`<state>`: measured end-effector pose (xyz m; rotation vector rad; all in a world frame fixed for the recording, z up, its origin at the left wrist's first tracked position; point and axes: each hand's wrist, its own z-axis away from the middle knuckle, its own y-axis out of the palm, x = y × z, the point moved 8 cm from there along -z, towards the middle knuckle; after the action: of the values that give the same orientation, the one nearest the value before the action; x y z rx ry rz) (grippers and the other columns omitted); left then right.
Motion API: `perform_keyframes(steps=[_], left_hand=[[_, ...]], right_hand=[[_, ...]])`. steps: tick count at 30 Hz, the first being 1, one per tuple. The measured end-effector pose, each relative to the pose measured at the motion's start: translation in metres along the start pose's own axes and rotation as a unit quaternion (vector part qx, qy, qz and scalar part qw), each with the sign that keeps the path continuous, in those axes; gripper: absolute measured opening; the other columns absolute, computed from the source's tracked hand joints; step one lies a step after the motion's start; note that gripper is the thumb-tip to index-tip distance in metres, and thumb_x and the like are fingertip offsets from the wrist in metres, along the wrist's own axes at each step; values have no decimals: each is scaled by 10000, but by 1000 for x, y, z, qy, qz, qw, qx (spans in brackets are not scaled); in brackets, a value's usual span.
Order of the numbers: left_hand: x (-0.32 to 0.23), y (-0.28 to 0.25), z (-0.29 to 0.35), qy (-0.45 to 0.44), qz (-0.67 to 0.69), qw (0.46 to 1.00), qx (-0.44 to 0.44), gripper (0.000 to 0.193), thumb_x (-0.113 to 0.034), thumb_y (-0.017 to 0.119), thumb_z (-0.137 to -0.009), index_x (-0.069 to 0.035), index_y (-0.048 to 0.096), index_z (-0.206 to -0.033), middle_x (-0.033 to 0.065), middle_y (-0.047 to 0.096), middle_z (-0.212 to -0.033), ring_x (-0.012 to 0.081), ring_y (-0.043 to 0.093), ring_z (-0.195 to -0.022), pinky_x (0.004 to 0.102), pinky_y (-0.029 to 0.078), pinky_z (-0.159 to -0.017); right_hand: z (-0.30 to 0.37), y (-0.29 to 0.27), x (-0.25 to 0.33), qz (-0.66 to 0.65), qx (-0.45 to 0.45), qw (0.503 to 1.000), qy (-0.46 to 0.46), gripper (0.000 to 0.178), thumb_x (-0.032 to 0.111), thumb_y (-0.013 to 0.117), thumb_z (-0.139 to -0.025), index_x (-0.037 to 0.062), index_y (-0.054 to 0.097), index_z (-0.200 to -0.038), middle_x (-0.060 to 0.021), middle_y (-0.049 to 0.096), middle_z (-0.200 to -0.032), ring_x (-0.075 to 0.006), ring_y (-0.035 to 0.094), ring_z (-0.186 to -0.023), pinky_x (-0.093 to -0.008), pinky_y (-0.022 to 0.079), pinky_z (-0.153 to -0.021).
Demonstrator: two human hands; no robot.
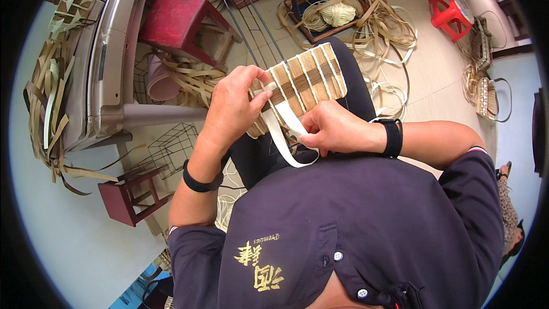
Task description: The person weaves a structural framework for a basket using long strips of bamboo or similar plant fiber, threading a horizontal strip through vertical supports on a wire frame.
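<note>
On my lap lies a woven piece (315, 74) of tan and brown strips, crossed by several raised white cords. A flat white strip (286, 115) runs from its left part and loops down toward my body. My left hand (237, 103) is at the woven piece's left end, with thumb and fingers pinching the strip close to the weave. To the right, my right hand (334, 129) grips the white strip lower down between thumb and curled fingers. The underside of the woven piece is hidden.
Ahead stands a tray (320, 34) with a ball of cream cord (337, 14), beside a heap of loose strips (389, 28). A red stool (177, 26) and a small maroon stool (134, 197) are at left. Wire frames (171, 146) lie nearby; a red plastic stool (452, 17) stands far right.
</note>
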<state>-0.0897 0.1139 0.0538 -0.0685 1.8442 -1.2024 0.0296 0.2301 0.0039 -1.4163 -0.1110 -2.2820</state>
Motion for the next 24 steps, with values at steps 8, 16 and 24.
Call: perform_keyframes(steps=[8,16,24], left_hand=[[-2,-3,-11,40,-42,998,-10,188,-64,755,-843,-3,660,-993,122,633,-864,219,598,-671,340,491,-641],[14,-1,-17,-8,44,999,0,132,-54,729,-893,20,625,-931,108,622,-812,189,581,-680,333,489,-645],[18,0,-16,-27,48,998,-4,105,-44,707,-914,29,645,-959,126,648,-894,185,597,-732,323,497,-683]], right_hand=[[-16,13,-20,-170,-8,983,73,179,91,656,-998,-33,653,-868,-57,656,-680,-126,689,-570,-255,565,-494],[-14,5,-3,-38,51,995,83,230,170,711,-968,-17,639,-855,-77,674,-691,-179,697,-574,-296,568,-520],[-44,-57,68,275,-272,871,-303,271,138,816,-773,92,679,-1002,-82,648,-808,-280,663,-715,-368,523,-637]])
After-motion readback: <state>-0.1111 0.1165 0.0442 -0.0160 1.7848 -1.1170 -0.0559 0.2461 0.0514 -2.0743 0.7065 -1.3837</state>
